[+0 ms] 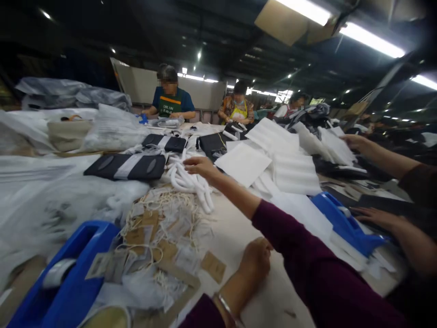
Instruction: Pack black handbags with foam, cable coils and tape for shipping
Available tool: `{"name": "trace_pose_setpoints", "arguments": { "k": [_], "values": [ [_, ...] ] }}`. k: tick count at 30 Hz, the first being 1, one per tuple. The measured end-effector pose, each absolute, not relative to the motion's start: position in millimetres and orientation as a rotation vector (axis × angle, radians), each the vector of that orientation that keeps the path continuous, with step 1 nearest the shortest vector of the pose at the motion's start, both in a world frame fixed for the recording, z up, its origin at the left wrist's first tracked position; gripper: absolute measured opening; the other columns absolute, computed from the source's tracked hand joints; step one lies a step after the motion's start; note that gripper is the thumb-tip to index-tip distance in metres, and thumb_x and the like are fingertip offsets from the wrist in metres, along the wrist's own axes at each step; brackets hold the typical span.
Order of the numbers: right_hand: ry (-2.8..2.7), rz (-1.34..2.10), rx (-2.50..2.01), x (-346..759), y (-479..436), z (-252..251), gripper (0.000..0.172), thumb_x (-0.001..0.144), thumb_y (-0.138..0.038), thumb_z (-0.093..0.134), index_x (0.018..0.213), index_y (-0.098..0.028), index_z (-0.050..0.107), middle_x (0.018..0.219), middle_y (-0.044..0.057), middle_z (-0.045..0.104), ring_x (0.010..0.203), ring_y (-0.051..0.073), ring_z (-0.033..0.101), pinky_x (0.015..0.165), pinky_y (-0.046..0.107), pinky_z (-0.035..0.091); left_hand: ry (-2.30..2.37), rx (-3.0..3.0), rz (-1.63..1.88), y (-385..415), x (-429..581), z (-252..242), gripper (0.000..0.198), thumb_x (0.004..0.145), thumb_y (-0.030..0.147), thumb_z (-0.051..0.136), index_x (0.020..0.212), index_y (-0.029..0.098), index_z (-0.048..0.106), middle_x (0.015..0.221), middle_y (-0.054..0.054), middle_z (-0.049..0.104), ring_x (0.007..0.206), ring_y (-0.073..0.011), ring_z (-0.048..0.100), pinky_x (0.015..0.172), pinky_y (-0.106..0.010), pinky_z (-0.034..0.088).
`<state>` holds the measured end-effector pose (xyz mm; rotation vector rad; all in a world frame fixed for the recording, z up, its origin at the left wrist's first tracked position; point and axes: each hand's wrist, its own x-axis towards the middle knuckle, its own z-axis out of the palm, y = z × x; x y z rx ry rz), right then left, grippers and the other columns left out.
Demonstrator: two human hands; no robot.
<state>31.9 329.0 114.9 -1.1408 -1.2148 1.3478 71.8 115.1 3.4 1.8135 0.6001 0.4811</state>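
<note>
My right hand (202, 166), on a purple-sleeved arm, reaches far across the table. It hovers with fingers loosely spread over a bundle of white foam tubes (191, 184) and grips nothing. My left hand (256, 260), with a bracelet at the wrist, rests curled into a fist on the table near a brown paper tag (213, 266). Whatever is inside the fist is hidden. A heap of tags with strings (160, 228) lies just left of it.
Blue tape dispensers stand at the near left (73, 278) and right (344, 223). White foam sheets (273, 159) and dark bags (126, 166) fill the middle. A co-worker's hands (370, 217) work at the right. Three people work at the far end.
</note>
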Motion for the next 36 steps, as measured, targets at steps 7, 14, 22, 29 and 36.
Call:
{"name": "trace_pose_setpoints", "arguments": {
  "k": [7,14,22,29,36],
  "values": [
    [-1.281,0.798,-1.447,199.8,124.9,63.8,0.024,0.073,-0.035,0.067,0.086,-0.015,0.071,0.082,0.006,0.071,0.074,0.018,0.065,0.074,0.032,0.052,0.667,2.16,0.506,104.5,77.6,-15.7,0.023,0.082,0.005,0.045,0.095,0.014,0.062,0.097,-0.007,0.06,0.084,-0.0171,0.054,0.082,-0.031,0.045],
    [-1.573,0.424,-1.663,243.4,22.5,-18.4,0.019,0.085,-0.031,0.052,0.082,-0.021,0.068,0.089,0.007,0.065,0.088,0.022,0.061,0.083,0.036,0.046,0.642,2.652,0.19,82.2,55.4,22.0,0.014,0.086,0.02,0.052,0.097,0.014,0.058,0.107,-0.013,0.054,0.101,-0.0246,0.05,0.083,-0.035,0.045],
    [-1.647,0.402,-1.643,247.5,28.8,-30.9,0.017,0.085,-0.026,0.046,0.081,-0.022,0.062,0.088,0.003,0.057,0.081,0.019,0.056,0.076,0.033,0.042,1.367,2.635,-0.228,98.3,-40.5,43.3,0.033,0.071,0.02,0.069,0.101,0.017,0.057,0.119,-0.014,0.052,0.117,-0.0331,0.042,0.098,-0.051,0.033],
    [-1.643,0.519,-1.55,254.7,24.7,-28.1,0.017,0.084,-0.025,0.046,0.079,-0.022,0.062,0.088,0.003,0.056,0.079,0.018,0.055,0.075,0.032,0.042,1.317,2.427,0.061,115.2,-63.9,41.5,0.011,0.066,0.015,0.064,0.073,0.017,0.055,0.094,-0.007,0.06,0.097,-0.0259,0.052,0.088,-0.043,0.041],
    [-1.651,0.582,-1.488,264.0,24.1,-33.0,0.016,0.083,-0.027,0.049,0.08,-0.021,0.064,0.09,0.003,0.057,0.08,0.018,0.056,0.078,0.032,0.043,1.449,2.132,0.456,178.7,-104.0,77.4,0.036,0.071,0.033,0.062,0.101,0.013,0.057,0.092,-0.005,0.066,0.085,-0.0189,0.061,0.078,-0.032,0.048]
  ]
}}
